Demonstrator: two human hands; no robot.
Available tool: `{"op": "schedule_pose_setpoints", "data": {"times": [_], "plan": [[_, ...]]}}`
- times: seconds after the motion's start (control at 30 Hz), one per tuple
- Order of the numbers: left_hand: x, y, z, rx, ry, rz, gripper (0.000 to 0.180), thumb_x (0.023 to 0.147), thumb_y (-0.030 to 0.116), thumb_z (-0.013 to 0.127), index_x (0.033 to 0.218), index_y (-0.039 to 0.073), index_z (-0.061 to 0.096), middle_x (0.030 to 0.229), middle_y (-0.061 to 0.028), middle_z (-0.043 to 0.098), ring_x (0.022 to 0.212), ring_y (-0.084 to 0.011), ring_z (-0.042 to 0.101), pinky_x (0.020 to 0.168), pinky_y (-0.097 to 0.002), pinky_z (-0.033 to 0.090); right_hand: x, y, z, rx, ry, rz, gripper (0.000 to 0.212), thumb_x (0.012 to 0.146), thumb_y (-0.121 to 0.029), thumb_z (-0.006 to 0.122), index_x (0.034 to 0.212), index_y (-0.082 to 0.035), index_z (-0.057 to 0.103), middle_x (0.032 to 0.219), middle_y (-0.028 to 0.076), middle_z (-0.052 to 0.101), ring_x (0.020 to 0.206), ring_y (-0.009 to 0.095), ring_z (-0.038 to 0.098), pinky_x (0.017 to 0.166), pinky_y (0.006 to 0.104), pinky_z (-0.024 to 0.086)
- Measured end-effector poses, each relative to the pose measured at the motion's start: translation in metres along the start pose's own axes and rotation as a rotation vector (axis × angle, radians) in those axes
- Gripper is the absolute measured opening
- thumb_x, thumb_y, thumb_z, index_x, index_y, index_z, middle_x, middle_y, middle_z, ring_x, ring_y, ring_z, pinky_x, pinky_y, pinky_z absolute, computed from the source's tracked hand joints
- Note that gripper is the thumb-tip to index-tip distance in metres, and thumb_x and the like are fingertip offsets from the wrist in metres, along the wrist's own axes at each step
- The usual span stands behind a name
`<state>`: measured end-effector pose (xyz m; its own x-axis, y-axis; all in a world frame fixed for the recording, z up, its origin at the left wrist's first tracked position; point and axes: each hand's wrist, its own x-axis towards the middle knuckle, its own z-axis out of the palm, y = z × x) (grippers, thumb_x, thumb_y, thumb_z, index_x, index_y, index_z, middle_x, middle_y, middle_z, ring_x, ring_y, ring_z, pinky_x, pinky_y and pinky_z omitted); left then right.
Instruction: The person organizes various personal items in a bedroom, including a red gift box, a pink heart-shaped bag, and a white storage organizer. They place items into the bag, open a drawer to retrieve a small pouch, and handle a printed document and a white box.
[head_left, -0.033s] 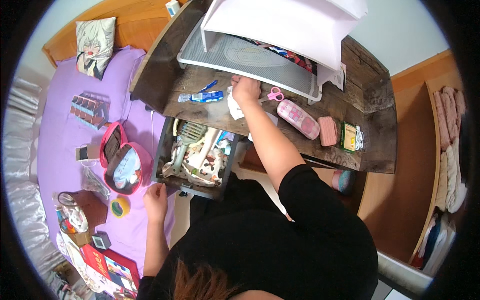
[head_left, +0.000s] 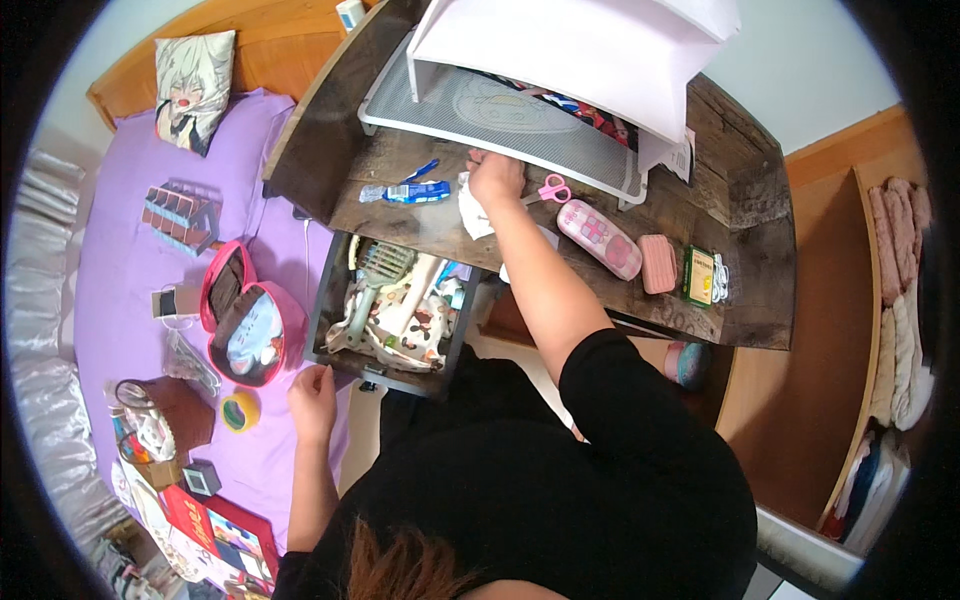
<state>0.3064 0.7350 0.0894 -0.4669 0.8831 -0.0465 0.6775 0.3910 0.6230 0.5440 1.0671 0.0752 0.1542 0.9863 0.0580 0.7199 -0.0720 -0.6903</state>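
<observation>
My right hand [head_left: 496, 180] is on the dark wooden desk [head_left: 400, 226], below the front edge of a white mesh riser [head_left: 420, 115]. Its fingers are curled, and a crumpled white tissue [head_left: 474, 212] comes out from beneath it on the left. Just right of this hand lie pink-handled scissors [head_left: 554, 188]. My left hand [head_left: 313, 392] is closed beside the front left corner of the pulled-out drawer [head_left: 340, 352], with nothing visible in it. Inside the drawer are a grey-green hairbrush [head_left: 372, 285] and a patterned cloth pouch [head_left: 425, 330].
Left of the tissue lies a blue-and-white packet [head_left: 415, 191]. Rightward stand a pink case [head_left: 598, 238], a small pink box [head_left: 657, 263] and a green-yellow box [head_left: 698, 275]. On the purple bed are a heart-shaped box [head_left: 290, 340], a tape roll [head_left: 240, 411] and a brown basket [head_left: 190, 420].
</observation>
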Motion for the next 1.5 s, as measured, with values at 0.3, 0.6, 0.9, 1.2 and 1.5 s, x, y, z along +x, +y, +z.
{"op": "schedule_pose_setpoints", "data": {"times": [0.3, 0.6, 0.9, 1.2, 1.5], "plan": [[-0.009, -0.004, 0.007, -0.065, 0.022, -0.024, 0.011, 0.077, 0.007, 0.060, 0.076, -0.004, 0.061, 0.068, -0.0161, 0.060, 0.057, -0.0246, 0.059, 0.056, -0.0312, 0.046, 0.000, 0.007, 0.001, -0.079, -0.035, -0.028, 0.022, 0.069, -0.019, 0.071, 0.080, -0.005, 0.059, 0.082, 0.009, 0.064, 0.078, 0.026, 0.061, 0.070, 0.0367, 0.047], [0.005, -0.002, 0.005, -0.044, 0.031, 0.019, 0.015, 0.078, 0.010, 0.060, 0.080, -0.004, 0.062, 0.066, -0.0131, 0.061, 0.059, -0.0174, 0.059, 0.057, -0.0290, 0.046, -0.016, 0.030, -0.008, 0.103, 0.150, -0.238, 0.014, 0.070, -0.013, 0.067, 0.080, -0.005, 0.062, 0.074, 0.011, 0.061, 0.073, 0.030, 0.058, 0.066, 0.0382, 0.045], [0.037, 0.079, 0.024, -0.942, -0.202, -0.027, 0.025, 0.081, 0.006, 0.060, 0.105, -0.001, 0.055, 0.089, -0.0089, 0.061, 0.073, -0.0149, 0.059, 0.069, -0.0265, 0.047, -0.144, -0.048, -0.050, 0.545, -0.180, -0.544, 0.010, 0.068, -0.007, 0.072, 0.076, -0.004, 0.067, 0.068, 0.007, 0.057, 0.062, 0.014, 0.054, 0.054, 0.0265, 0.044], [0.038, 0.017, -0.004, -0.999, -0.104, -0.359, 0.018, 0.088, 0.016, 0.053, 0.092, 0.001, 0.062, 0.075, -0.0033, 0.061, 0.065, -0.0081, 0.055, 0.056, -0.0211, 0.045, -0.220, -0.067, -0.013, 0.801, -0.832, -0.245, 0.024, 0.075, 0.000, 0.064, 0.098, 0.001, 0.057, 0.088, 0.010, 0.063, 0.077, 0.013, 0.062, 0.064, 0.0245, 0.050], [0.059, -0.148, -0.039, 0.293, 0.097, -0.197, 0.027, 0.084, 0.023, 0.049, 0.086, 0.000, 0.062, 0.079, -0.0224, 0.060, 0.074, -0.0350, 0.060, 0.065, -0.0387, 0.045, -0.069, 0.032, -0.104, -0.287, -0.068, -0.530, 0.023, 0.074, 0.001, 0.052, 0.095, -0.003, 0.062, 0.092, 0.015, 0.061, 0.085, 0.031, 0.059, 0.073, 0.0380, 0.048]]}}
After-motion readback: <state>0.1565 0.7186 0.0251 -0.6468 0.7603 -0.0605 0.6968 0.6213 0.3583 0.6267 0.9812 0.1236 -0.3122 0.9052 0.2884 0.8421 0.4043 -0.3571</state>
